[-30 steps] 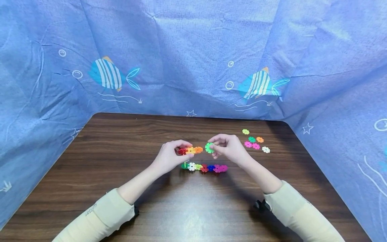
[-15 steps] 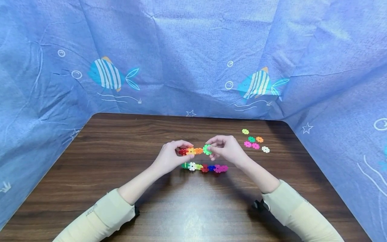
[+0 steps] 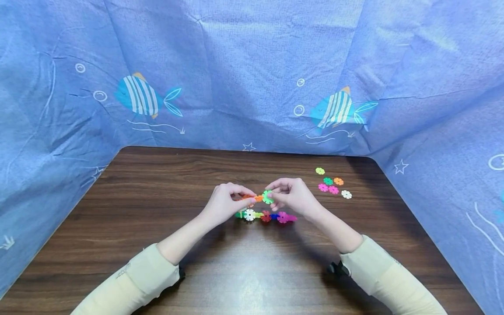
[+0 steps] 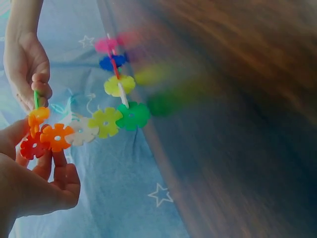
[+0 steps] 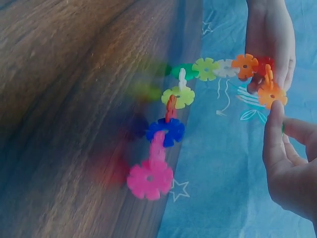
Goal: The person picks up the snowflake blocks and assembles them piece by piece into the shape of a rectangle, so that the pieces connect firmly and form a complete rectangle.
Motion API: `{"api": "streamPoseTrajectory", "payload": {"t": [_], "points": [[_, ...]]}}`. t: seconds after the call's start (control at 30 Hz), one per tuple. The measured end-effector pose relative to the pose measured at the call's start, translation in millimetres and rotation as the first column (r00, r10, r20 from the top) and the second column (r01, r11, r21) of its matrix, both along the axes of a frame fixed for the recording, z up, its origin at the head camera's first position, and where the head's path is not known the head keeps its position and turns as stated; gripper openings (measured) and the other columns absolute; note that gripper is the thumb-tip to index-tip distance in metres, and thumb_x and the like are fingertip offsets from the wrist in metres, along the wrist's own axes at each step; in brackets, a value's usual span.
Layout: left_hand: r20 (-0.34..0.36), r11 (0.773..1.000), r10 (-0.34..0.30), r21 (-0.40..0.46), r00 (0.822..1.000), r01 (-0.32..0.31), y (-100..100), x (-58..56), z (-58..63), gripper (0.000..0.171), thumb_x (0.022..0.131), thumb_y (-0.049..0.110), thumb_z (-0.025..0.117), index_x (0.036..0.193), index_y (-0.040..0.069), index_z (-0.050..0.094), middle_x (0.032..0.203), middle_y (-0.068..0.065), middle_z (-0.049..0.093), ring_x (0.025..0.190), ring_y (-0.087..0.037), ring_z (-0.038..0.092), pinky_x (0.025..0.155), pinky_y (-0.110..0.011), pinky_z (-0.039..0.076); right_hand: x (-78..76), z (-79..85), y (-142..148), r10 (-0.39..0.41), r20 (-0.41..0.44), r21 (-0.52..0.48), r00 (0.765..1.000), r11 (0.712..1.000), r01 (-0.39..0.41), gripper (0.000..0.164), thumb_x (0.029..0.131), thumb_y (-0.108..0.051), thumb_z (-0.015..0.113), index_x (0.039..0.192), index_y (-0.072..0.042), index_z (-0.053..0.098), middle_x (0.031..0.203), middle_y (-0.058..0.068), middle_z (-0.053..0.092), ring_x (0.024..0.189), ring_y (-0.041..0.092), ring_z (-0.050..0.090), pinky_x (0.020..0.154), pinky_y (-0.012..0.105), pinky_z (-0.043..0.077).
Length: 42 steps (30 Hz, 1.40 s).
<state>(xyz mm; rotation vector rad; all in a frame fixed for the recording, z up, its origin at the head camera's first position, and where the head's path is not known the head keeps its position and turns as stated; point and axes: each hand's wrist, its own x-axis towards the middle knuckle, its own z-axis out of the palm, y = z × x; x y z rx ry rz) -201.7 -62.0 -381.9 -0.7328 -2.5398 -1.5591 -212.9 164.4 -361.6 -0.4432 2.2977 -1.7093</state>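
Note:
My left hand (image 3: 225,204) pinches a chain of slotted, flower-shaped plastic discs near its end, about the red disc (image 4: 33,145) and an orange disc (image 4: 56,137). Another orange disc (image 5: 272,94) is the end piece. Between thumb and fingers, my right hand (image 3: 294,197) holds a bright green disc (image 3: 267,197) edge to edge with that orange one; whether their slots interlock I cannot tell. From my left hand the chain runs down through a darker green disc (image 4: 132,116) and bends right past a blue disc (image 5: 166,132) to a pink disc (image 5: 150,179).
On the dark wood table (image 3: 157,183), several loose discs lie at the back right, among them an orange disc (image 3: 338,181) and a white disc (image 3: 346,194). A blue fish-print curtain (image 3: 244,87) hangs behind the table.
My right hand has moved left, bringing the green disc from apart to against the orange end disc. My left hand has turned slightly, and the upper discs now show less from above.

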Motion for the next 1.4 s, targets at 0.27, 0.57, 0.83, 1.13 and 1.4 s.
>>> {"api": "streamPoseTrajectory", "payload": {"t": [0.27, 0.57, 0.83, 1.13, 1.4], "points": [[0.001, 1.0, 0.0, 0.025, 1.0, 0.0, 4.4, 1.2, 0.8, 0.009, 0.082, 0.023, 0.073, 0.086, 0.015, 0.077, 0.074, 0.001, 0.072, 0.059, -0.02, 0.063, 0.048, -0.022, 0.047, 4.0, 0.6, -2.2, -0.022, -0.002, 0.006, 1.0, 1.0, 0.022, 0.024, 0.086, -0.006, 0.068, 0.107, 0.006, 0.064, 0.087, 0.018, 0.071, 0.062, 0.019, 0.068, 0.065, 0.04, 0.057], [-0.017, 0.996, 0.017, 0.089, 1.0, -0.015, 6.9, 2.5, 0.5, 0.01, 0.082, 0.019, 0.073, 0.089, 0.012, 0.077, 0.072, 0.002, 0.071, 0.062, -0.028, 0.064, 0.047, -0.022, 0.045, 9.6, 0.8, -6.5, -0.108, 0.11, -0.077, 0.988, 0.99, 0.117, 0.026, 0.086, -0.005, 0.067, 0.11, 0.006, 0.063, 0.08, 0.011, 0.071, 0.061, 0.015, 0.067, 0.07, 0.044, 0.056], [-0.055, 0.999, 0.037, 0.024, 0.998, -0.036, 11.4, 5.0, 3.0, 0.01, 0.082, 0.022, 0.073, 0.088, 0.016, 0.077, 0.074, 0.005, 0.071, 0.059, -0.013, 0.059, 0.046, -0.021, 0.042, 13.3, 0.8, -6.5, -0.119, 0.156, -0.085, 0.981, 0.987, 0.134, 0.031, 0.087, -0.006, 0.067, 0.113, 0.009, 0.061, 0.08, 0.011, 0.071, 0.061, 0.015, 0.067, 0.071, 0.041, 0.056], [0.0, 0.998, 0.002, 0.057, 1.0, -0.002, 13.5, 7.5, 1.7, 0.009, 0.083, 0.019, 0.073, 0.09, 0.015, 0.075, 0.078, 0.002, 0.071, 0.066, -0.021, 0.066, 0.053, -0.023, 0.05, 12.7, 2.9, 2.3, -0.041, 0.131, -0.066, 0.991, 0.997, 0.05, 0.03, 0.089, -0.01, 0.065, 0.114, 0.004, 0.06, 0.085, 0.013, 0.069, 0.07, 0.019, 0.069, 0.074, 0.042, 0.056], [-0.025, 0.999, 0.026, 0.042, 0.999, -0.025, 10.3, 6.2, 2.4, 0.008, 0.082, 0.019, 0.074, 0.09, 0.018, 0.073, 0.083, 0.004, 0.07, 0.067, -0.008, 0.06, 0.059, -0.024, 0.052, 10.3, 9.2, 16.4, 0.018, -0.024, 0.034, 1.0, 0.999, -0.017, 0.036, 0.086, -0.018, 0.07, 0.116, 0.0, 0.062, 0.1, 0.013, 0.068, 0.093, 0.028, 0.066, 0.083, 0.046, 0.053]]}}
